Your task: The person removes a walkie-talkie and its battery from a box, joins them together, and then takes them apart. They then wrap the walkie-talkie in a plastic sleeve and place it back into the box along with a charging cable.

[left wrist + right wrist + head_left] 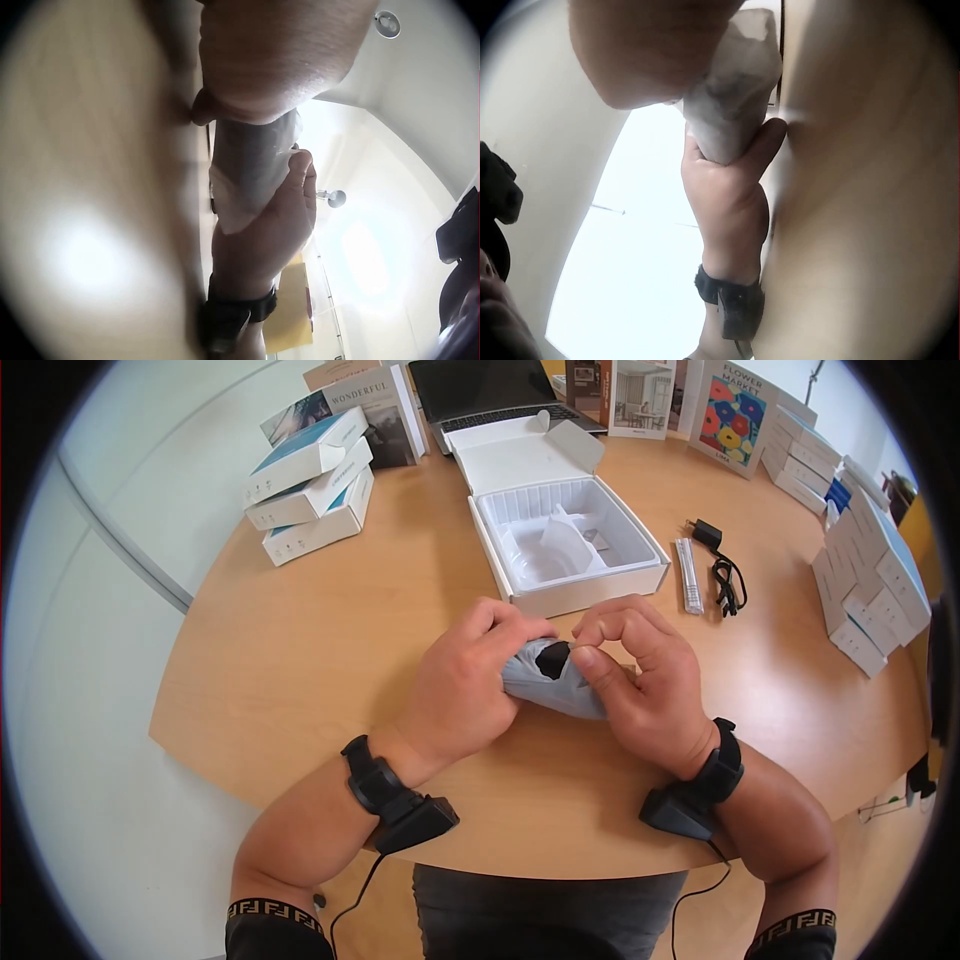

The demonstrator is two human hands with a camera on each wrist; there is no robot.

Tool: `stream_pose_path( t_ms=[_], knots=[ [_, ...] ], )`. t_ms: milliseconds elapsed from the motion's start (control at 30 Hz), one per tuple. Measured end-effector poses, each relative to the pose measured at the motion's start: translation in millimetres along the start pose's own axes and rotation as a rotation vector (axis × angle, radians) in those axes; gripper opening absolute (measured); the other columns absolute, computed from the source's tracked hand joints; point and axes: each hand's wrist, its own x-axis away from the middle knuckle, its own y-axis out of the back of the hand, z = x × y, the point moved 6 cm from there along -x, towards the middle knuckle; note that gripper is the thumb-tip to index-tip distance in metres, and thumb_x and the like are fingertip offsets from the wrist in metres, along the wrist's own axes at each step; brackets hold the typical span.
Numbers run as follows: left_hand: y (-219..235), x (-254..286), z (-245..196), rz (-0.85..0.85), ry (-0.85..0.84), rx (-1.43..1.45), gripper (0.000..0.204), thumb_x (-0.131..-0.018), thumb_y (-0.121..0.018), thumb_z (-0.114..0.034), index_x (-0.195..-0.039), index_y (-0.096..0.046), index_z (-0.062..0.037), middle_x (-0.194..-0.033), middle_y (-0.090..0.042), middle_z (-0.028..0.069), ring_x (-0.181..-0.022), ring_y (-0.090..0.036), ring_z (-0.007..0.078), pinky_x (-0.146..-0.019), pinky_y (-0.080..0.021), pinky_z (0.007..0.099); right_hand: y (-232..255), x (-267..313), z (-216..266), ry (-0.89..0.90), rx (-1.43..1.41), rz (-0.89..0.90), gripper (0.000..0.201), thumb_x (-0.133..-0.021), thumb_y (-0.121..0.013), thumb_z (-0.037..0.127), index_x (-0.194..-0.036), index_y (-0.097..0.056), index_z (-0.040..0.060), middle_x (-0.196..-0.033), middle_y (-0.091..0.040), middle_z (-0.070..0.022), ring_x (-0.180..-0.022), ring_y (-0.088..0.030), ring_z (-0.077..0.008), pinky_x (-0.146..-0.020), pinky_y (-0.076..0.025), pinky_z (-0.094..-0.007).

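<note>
Between the two hands is a black object wrapped in a pale translucent bag (540, 688). Through a gap in the bag's upper side the black surface (553, 660) shows; its kind is hidden by the wrapping. My left hand (462, 678) grips the wrapped object at its left end. On the other side my right hand (645, 685) pinches the bag at the edge of the gap with thumb and index finger. In the left wrist view the bag (251, 169) spans the space between both hands, close to the tabletop.
Just beyond the hands stands an open white box (590, 592) with a moulded tray inside. Right of it lie a black power adapter (707, 534) with its cable and a thin clear-wrapped packet (689, 575). Stacked white boxes (318, 520), a laptop (480, 395) and books (375, 415) line the back.
</note>
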Motion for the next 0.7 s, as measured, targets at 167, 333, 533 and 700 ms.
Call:
stream_pose_path(
  t_ms=[167, 333, 533, 700],
  knots=[
    [-3.6, 0.8, -4.2, -0.007, -0.023, 0.035, 0.045, -0.07, -0.062, 0.011, -0.111, -0.067, -0.0067, -0.106, -0.06, 0.0095, -0.095, -0.063, 0.0341, -0.078, -0.053, 0.0401, -9.2, -1.1, 3.1, 0.007, -0.038, 0.051, 0.008, -0.089, -0.069, 0.001, -0.096, -0.064, 0.0004, -0.098, -0.064, -0.0116, -0.084, -0.064, -0.0243, -0.073, -0.052, -0.032],
    [-5.6, 0.8, -4.8, 0.02, -0.035, 0.079, 0.044, -0.07, -0.069, 0.006, -0.112, -0.066, -0.0043, -0.104, -0.06, 0.0115, -0.095, -0.063, 0.036, -0.079, -0.053, 0.0405, 1.4, -4.5, -1.9, 0.081, -0.049, -0.039, 0.012, -0.094, -0.066, 0.003, -0.105, -0.065, 0.0009, -0.102, -0.064, -0.0086, -0.089, -0.063, -0.018, -0.079, -0.05, -0.0297],
    [-0.8, -0.4, 4.7, -0.045, 0.185, 0.222, 0.046, -0.08, -0.082, -0.008, -0.122, -0.062, -0.0007, -0.104, -0.07, 0.011, -0.095, -0.068, 0.021, -0.084, -0.054, 0.0332, 34.2, -4.4, -26.4, -0.175, -0.468, -0.306, 0.015, -0.104, -0.055, 0.012, -0.113, -0.059, 0.001, -0.108, -0.062, -0.0023, -0.097, -0.054, -0.0078, -0.086, -0.043, -0.0235],
    [-3.9, 1.8, 23.2, -0.088, 0.345, 0.452, 0.055, -0.076, -0.089, -0.022, -0.121, -0.064, -0.0027, -0.099, -0.073, 0.01, -0.086, -0.069, 0.0168, -0.079, -0.054, 0.0315, 25.7, -0.5, -27.7, -0.065, -0.307, -0.141, 0.022, -0.098, -0.063, 0.013, -0.116, -0.061, 0.0009, -0.126, -0.055, -0.01, -0.107, -0.055, -0.0157, -0.094, -0.045, -0.0298]
  ],
)
